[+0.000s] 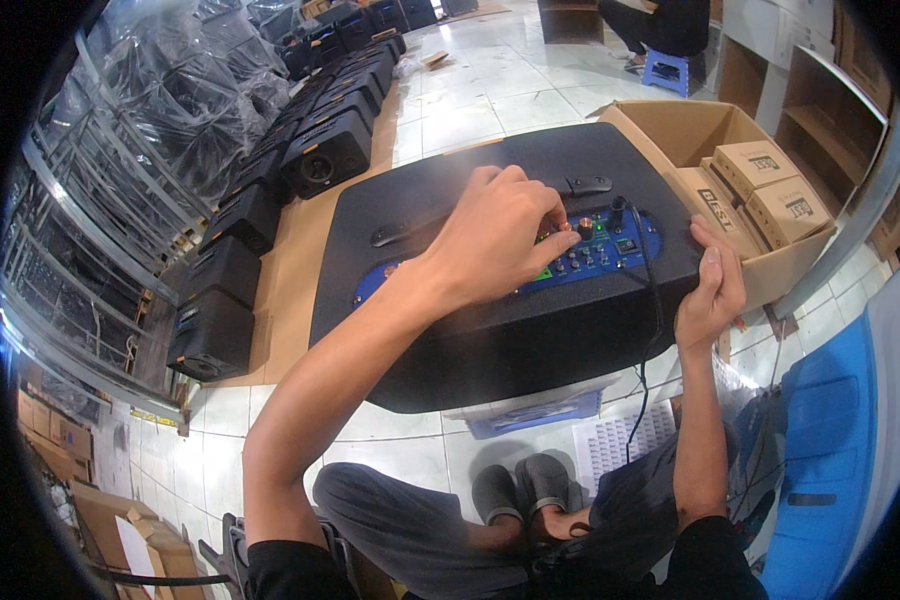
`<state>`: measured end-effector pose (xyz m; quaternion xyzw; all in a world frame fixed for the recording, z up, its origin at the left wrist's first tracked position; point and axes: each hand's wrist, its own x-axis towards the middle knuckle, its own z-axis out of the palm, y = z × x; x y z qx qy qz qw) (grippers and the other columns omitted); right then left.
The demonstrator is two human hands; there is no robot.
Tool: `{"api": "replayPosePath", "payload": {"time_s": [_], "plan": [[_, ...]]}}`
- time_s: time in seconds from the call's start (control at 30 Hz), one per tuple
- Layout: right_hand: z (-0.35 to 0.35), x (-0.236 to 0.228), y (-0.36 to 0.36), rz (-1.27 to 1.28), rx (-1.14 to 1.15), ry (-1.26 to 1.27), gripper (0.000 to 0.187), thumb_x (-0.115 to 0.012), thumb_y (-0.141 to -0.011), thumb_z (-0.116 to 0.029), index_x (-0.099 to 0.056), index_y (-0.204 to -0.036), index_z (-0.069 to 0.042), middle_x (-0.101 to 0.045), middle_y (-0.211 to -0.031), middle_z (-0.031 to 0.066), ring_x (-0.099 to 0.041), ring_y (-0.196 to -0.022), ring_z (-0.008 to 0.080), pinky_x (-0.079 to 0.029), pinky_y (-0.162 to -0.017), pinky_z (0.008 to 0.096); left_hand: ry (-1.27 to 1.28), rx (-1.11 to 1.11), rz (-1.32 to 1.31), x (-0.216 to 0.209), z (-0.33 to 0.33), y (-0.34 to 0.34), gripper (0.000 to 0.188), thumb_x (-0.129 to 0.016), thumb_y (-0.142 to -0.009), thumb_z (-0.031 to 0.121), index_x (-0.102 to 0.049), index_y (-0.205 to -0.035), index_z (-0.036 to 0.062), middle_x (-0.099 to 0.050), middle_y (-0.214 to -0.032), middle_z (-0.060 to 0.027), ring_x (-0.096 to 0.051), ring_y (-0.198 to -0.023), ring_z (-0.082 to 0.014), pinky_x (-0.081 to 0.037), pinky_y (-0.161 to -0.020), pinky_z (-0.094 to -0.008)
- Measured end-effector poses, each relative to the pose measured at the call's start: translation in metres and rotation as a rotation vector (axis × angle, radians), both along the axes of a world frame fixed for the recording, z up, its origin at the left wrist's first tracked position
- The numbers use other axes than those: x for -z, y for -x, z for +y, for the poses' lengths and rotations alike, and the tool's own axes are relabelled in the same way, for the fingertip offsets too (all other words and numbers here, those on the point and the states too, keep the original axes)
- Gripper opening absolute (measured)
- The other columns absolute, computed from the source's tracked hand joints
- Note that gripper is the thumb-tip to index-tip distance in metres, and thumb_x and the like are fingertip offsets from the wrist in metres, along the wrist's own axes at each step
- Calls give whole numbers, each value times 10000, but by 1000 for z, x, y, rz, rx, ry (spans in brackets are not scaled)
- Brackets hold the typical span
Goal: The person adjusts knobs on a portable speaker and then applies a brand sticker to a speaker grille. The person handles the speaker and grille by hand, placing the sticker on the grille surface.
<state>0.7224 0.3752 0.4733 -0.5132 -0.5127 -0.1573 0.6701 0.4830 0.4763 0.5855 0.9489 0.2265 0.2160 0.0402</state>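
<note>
A large black speaker cabinet (490,345) lies in front of me with its blue control panel (642,258) facing up. My left hand (505,225) reaches over that panel, thumb and fingertips pinched at a small knob mostly hidden by them. Just right of the fingertips stands a copper-topped knob (585,230). My right hand (711,285) curls its fingers round the cabinet's right edge. A black plug (618,208) sits in the panel's right part, and its black cable (656,300) hangs down over the near side. Behind my left hand, a black carry handle (590,186) is partly covered.
An open cardboard carton (660,118) with several small boxes (765,163) stands at the right, close to the cabinet. Black speakers (325,155) line the left side. A blue plastic piece (820,450) is at lower right. Far off, a person sits on a blue stool (665,70).
</note>
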Motion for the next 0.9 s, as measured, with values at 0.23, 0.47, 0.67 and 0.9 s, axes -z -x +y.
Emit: {"api": "replayPosePath", "payload": {"time_s": [0.23, 0.47, 0.67, 0.9], "plan": [[0, 0, 0, -2, -3, -6, 323, -466, -1031, -106, -720, -1083, 87, -729, -1148, 206, -692, -1119, 315, -504, -1023, 418, 10, 72, -31, -2, 2, 4, 200, -736, -907, 217, -764, -978, 32, -723, -926, -121, -617, -956, -275, -420, -964, -406], [0, 1, 0, 6, -5, -3, 319, -471, -1031, -105, -722, -1081, 86, -731, -1146, 202, -692, -1118, 312, -505, -1020, 419, -10, 65, -40, -1, 1, 2, 218, -708, -920, 213, -776, -954, 9, -743, -919, -154, -614, -933, -290, -423, -931, -423], [0, 1, 0, 1, -5, -6, 318, -470, -1031, -101, -724, -1082, 83, -733, -1146, 197, -693, -1116, 305, -509, -1015, 416, -3, 53, -28, -1, 1, 2, 220, -709, -921, 216, -776, -950, 8, -746, -916, -152, -614, -919, -286, -422, -931, -426], [1, 1, 0, -5, 15, -2, 324, -469, -1028, -108, -721, -1080, 87, -733, -1153, 201, -694, -1111, 310, -506, -1013, 412, 1, 33, -22, -2, 1, 2, 249, -763, -895, 233, -763, -1037, 28, -732, -939, -116, -630, -960, -263, -418, -997, -405]]}}
